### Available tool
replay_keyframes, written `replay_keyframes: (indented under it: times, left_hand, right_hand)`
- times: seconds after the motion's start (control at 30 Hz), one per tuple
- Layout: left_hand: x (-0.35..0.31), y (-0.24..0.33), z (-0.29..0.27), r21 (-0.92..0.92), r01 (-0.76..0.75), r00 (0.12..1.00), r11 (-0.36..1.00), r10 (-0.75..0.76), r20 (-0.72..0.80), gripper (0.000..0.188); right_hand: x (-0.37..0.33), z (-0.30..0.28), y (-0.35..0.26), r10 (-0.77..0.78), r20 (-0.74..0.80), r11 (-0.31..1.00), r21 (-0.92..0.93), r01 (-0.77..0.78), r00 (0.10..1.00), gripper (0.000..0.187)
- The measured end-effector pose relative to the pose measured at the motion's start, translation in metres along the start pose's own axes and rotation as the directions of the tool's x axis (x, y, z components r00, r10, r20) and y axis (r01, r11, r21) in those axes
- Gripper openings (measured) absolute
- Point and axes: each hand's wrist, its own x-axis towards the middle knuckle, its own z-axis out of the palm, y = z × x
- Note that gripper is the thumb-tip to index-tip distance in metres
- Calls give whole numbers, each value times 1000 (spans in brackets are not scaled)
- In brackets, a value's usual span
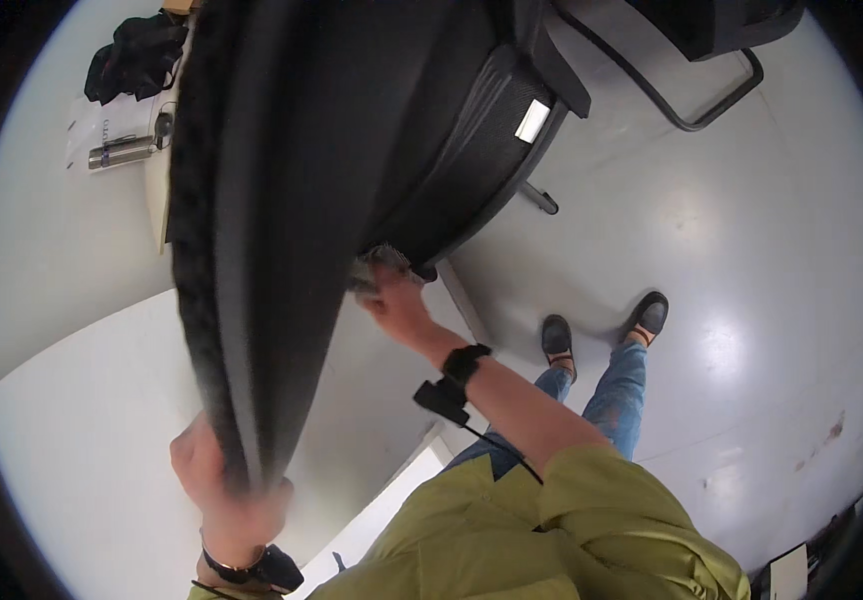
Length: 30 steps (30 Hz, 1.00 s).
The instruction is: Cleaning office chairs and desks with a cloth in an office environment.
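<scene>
A large black chair (292, 180) fills the upper middle, its near edge running down close to me and blurred. At the lower tip of that edge my left hand (237, 520) is closed round the chair, fingers on one side and thumb on the other. Farther right, my right hand (400, 312) pinches a crumpled greyish cloth (380, 262) against the chair's black textured panel (452, 190). Part of the cloth is hidden behind the blurred edge. A small white label (533, 121) sits on the panel's outer border. Black bands with small devices are on both my wrists.
A white table (102, 370) lies at the left. Beyond the chair are a metal flask (122, 152), papers and a black bag (137, 58) on a surface. Another black chair with a tubular frame (687, 125) stands at the upper right, on the grey floor (772, 250).
</scene>
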Motion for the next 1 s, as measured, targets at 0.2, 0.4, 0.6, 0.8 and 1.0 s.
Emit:
replay_keyframes:
  times: [0.2,0.4,0.6,0.8,1.0]
  left_hand:
    - [-3,-1,7,9,-21,1000,1000,21,-15,41]
    - [4,3,5,26,62,998,998,-63,32,42]
    - [-29,-10,-20,257,99,983,961,-135,127,58]
    - [8,1,11,-113,130,990,985,-124,64,54]
    - [6,8,-6,-132,70,995,989,-61,75,46]
  right_hand:
    - [-12,-9,49,11,-23,878,-478,-21,1000,45]
    - [-43,9,69,380,-168,893,-191,-408,910,38]
    - [-17,23,39,539,453,-23,851,-525,710,36]
    - [5,34,-11,413,456,-19,870,-493,788,29]
    - [-9,-45,-112,187,473,76,867,-493,861,23]
